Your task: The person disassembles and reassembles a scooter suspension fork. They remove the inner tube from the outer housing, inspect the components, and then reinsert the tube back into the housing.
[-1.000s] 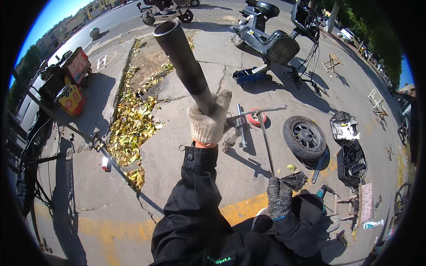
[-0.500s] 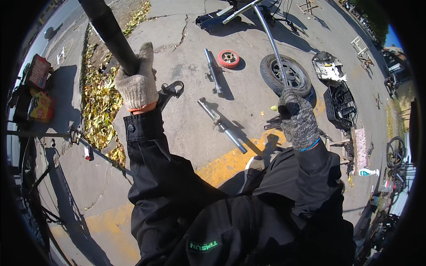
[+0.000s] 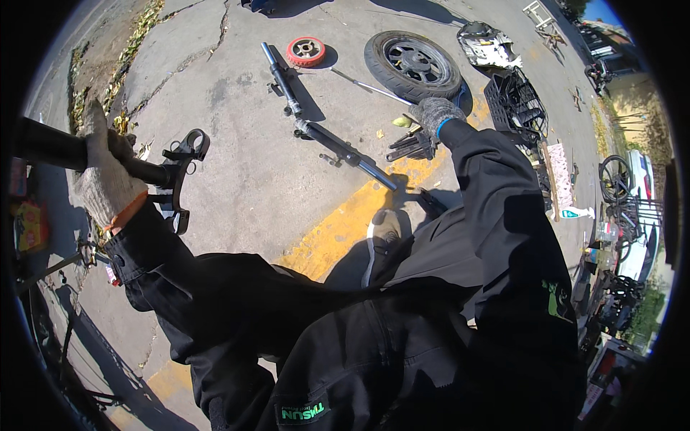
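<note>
Now my left fingers [image 3: 94, 123], closed around the black tube [image 3: 54, 144], point it left instead of ahead, toward the leafy edge of the pavement [image 3: 223, 136]; farther out, my right fingers [image 3: 430, 108] grip the metal rod [image 3: 374, 87], newly tipped toward the red wheel [image 3: 305, 50], leaving neither hand free.

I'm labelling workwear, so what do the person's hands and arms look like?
The left hand wears a cream knit glove with an orange edge; the right hand wears a speckled grey glove edged in blue. Both sleeves are black, the right bearing a green marking.
</note>
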`<state>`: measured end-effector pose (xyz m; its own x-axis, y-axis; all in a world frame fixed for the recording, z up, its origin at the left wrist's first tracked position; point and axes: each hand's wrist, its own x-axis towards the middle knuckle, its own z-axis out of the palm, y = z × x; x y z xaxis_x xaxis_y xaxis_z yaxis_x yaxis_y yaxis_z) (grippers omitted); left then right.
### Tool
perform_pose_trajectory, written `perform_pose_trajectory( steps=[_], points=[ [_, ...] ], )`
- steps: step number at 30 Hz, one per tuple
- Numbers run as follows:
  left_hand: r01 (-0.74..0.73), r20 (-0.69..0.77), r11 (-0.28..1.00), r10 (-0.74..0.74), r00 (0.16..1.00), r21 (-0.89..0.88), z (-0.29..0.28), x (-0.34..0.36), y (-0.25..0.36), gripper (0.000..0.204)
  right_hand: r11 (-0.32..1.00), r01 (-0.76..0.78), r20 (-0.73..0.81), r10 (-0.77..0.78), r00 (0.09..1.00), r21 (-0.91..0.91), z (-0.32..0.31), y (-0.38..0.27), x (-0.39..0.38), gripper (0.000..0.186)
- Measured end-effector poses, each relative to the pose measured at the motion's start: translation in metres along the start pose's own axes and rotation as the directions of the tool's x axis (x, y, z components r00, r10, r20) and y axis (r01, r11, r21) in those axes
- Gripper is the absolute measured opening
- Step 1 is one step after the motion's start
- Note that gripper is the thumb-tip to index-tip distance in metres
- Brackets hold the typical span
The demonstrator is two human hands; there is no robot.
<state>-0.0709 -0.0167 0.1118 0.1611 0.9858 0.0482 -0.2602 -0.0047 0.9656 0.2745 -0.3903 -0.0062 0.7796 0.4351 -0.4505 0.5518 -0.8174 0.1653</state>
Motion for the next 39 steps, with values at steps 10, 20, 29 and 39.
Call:
perform_pose_trajectory(
  steps=[10, 20, 29, 39],
  points=[
    [-0.123, -0.054, 0.992, 0.121, 0.991, -0.028, -0.026, -0.021, 0.012, 0.044, 0.993, -0.117, 0.021, 0.116, 0.993, 0.022, 0.150, -0.025, 0.006, 0.057],
    [-0.038, -0.116, 0.999, 0.034, 0.993, -0.031, -0.075, -0.009, 0.008, 0.039, 0.961, -0.187, 0.223, 0.140, 0.965, 0.206, 0.232, -0.121, 0.021, 0.066],
    [-0.066, -0.199, 0.988, 0.093, 0.975, 0.140, -0.063, 0.001, -0.002, 0.033, 0.879, 0.005, 0.378, -0.210, 0.902, 0.477, 0.280, -0.257, -0.079, 0.057],
    [-0.058, -0.207, 0.998, 0.051, 0.977, -0.027, -0.072, 0.006, 0.003, 0.031, 0.667, -0.025, 0.182, -0.167, 0.969, 0.745, 0.170, -0.365, 0.031, 0.046]
  ],
)
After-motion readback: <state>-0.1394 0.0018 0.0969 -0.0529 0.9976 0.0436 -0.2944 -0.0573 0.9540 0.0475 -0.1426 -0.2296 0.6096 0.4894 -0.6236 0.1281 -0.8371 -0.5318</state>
